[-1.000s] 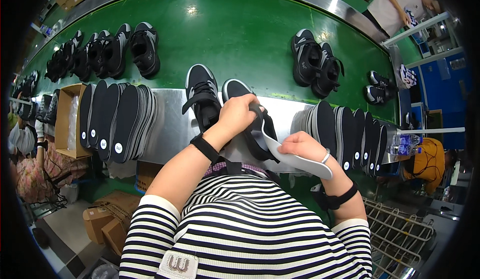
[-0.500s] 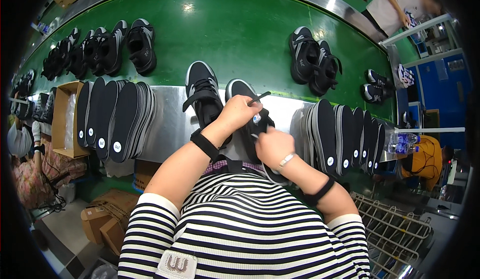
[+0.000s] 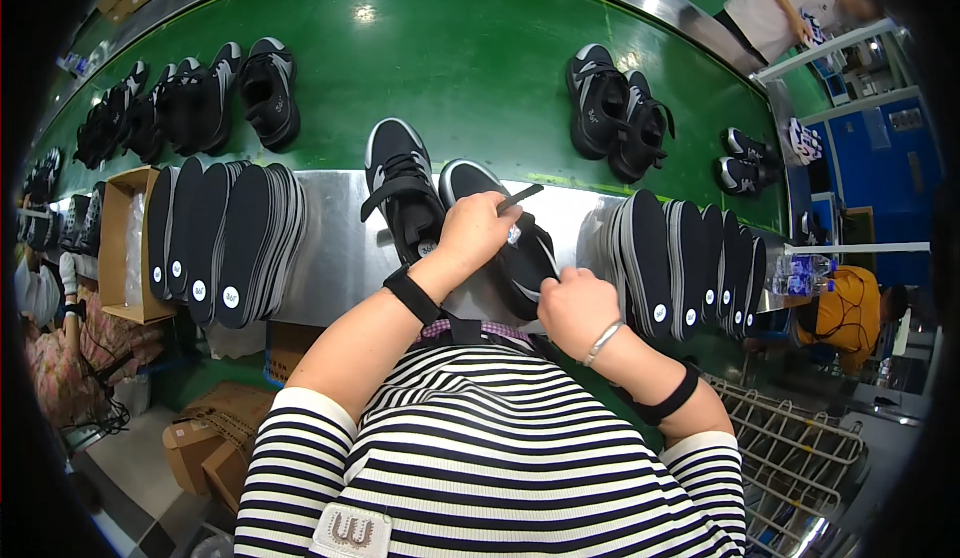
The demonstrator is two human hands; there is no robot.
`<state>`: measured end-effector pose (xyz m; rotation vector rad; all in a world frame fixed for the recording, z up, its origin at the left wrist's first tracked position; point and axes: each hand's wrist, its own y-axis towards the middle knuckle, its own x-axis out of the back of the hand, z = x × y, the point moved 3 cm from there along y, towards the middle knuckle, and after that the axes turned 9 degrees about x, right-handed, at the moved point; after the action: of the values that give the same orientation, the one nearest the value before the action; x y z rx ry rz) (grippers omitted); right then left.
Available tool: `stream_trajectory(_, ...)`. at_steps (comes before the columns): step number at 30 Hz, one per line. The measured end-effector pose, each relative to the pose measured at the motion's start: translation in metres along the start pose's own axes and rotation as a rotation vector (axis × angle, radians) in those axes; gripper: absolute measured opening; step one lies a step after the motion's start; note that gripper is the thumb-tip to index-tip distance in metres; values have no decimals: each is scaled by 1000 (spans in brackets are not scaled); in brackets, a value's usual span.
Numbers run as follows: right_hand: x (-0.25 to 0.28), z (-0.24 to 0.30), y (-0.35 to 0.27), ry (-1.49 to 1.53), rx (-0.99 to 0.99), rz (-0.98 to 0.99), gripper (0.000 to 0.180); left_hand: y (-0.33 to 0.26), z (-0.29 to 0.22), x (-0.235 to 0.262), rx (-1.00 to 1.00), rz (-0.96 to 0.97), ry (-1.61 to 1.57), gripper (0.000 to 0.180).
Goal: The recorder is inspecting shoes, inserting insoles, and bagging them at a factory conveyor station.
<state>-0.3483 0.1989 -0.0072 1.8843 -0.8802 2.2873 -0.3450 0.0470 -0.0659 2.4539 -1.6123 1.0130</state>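
Observation:
A black shoe (image 3: pixel 525 273) with a grey toe rim lies on the metal strip in front of me, toe pointing away. My left hand (image 3: pixel 476 232) is closed over its upper, pinching a black shoe strap (image 3: pixel 522 197) whose free end sticks out to the right. At the shoe's right side, close to the heel, my right hand (image 3: pixel 578 310) is closed with fingertips pressed together. What it pinches, if anything, is too small to make out. Just left stands a matching shoe (image 3: pixel 402 173), its strap across the laces and a pale label inside.
Stacked dark insoles (image 3: pixel 262 243) stand upright at left beside an open cardboard box (image 3: pixel 128 248); more insoles (image 3: pixel 655 258) stand at right. Black shoes (image 3: pixel 268 93) line the green conveyor (image 3: pixel 430 58), with another pair (image 3: pixel 597 103) farther right. A co-worker (image 3: pixel 785 8) stands at the far right.
My right hand has moved right and slightly toward me, uncovering more of the shoe's opening. My left hand keeps its pinch on the strap. The whole view has shifted slightly.

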Motion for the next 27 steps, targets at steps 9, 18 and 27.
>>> stream_trajectory(9, -40, -10, 74, 139, -1, 295, 19, 2, 6, -3, 10, 28, -55, 30)
stream_trajectory(18, -38, -4, 80, -5, -5, 432, 18, -1, 4, -1, -41, -5, -14, 27)
stream_trajectory(27, -27, -13, 38, 181, 216, 592, 47, -2, 2, 1, -28, 18, 16, 26)
